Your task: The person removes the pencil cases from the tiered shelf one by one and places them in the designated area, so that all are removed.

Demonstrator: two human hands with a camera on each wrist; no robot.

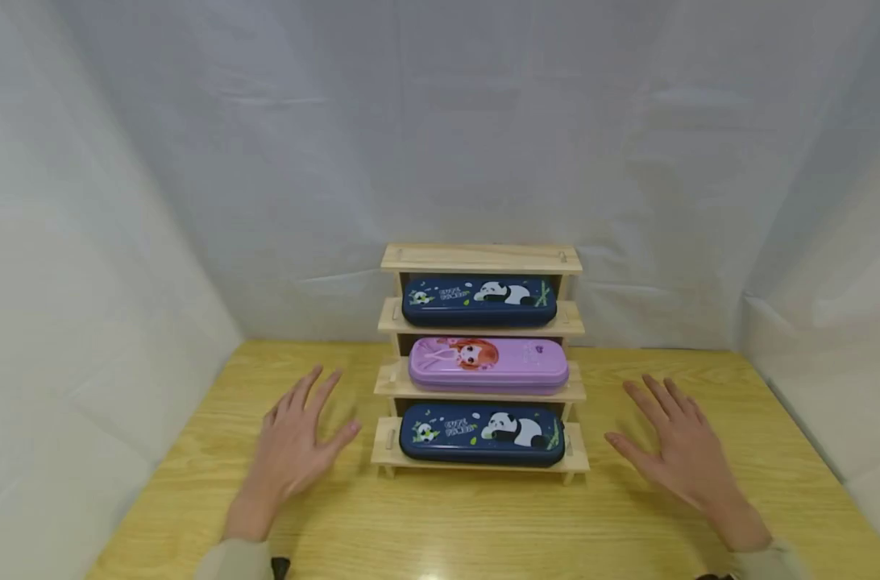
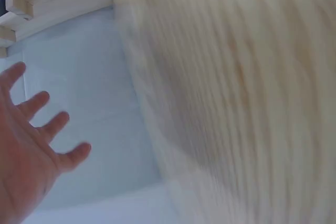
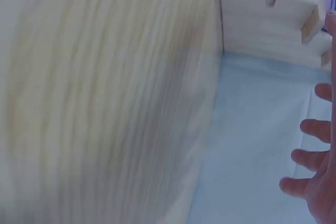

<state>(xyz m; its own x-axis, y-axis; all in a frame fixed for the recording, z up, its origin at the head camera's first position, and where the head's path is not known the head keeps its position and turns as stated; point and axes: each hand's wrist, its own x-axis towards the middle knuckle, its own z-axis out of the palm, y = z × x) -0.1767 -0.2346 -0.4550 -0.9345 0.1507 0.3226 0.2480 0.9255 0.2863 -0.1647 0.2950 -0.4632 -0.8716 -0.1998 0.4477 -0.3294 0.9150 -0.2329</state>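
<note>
A tiered wooden rack (image 1: pixel 481 258) stands in the middle of the table in the head view. Its top step bears nothing. On the three steps below lie a dark blue panda pencil case (image 1: pixel 450 300), a lilac pencil case (image 1: pixel 516 364) with a red-haired cartoon girl, and another dark blue panda pencil case (image 1: pixel 440 439) lowest. My left hand (image 1: pixel 292 443), fingers spread, is left of the rack and apart from it. To the right of the rack, my right hand (image 1: pixel 675 451) is likewise spread and holds nothing. Both wrist views show the fingers extended beside the rack's side (image 2: pixel 68 1).
A wood-grain table (image 1: pixel 483 532) carries the rack. White sheeting (image 1: pixel 483 121) hangs behind it, and more sheeting walls in the left (image 1: pixel 63 282) and right sides. A small black object (image 1: pixel 280 567) shows by the left sleeve.
</note>
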